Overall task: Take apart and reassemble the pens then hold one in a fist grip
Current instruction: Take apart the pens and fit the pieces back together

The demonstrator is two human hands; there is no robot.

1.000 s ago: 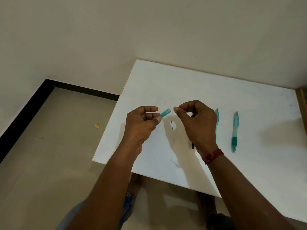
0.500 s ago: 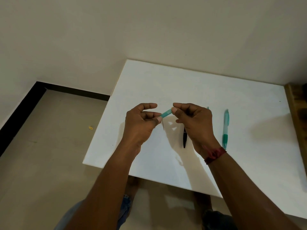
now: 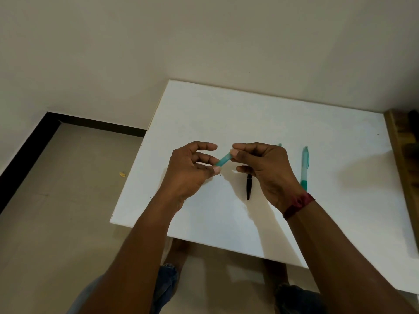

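Observation:
A short teal pen piece (image 3: 223, 160) hangs above the white table (image 3: 260, 114). My left hand (image 3: 192, 171) pinches its lower end and my right hand (image 3: 265, 168) pinches its upper end. A thin dark tip (image 3: 220, 174) shows just under my left thumb. A black pen (image 3: 249, 186) lies on the table between my hands. A whole teal pen (image 3: 305, 168) lies to the right of my right hand. The tip of another teal pen (image 3: 279, 144) peeks out behind my right hand; the rest of it is hidden.
The table's left edge (image 3: 136, 168) and near edge drop to a tiled floor. A wooden piece (image 3: 401, 150) borders the table on the right. A wall stands behind the table. My knees show below the near edge.
My right hand has closed in on the teal piece and now pinches its free end. The view has shifted, so the table and pens sit further left in the frame.

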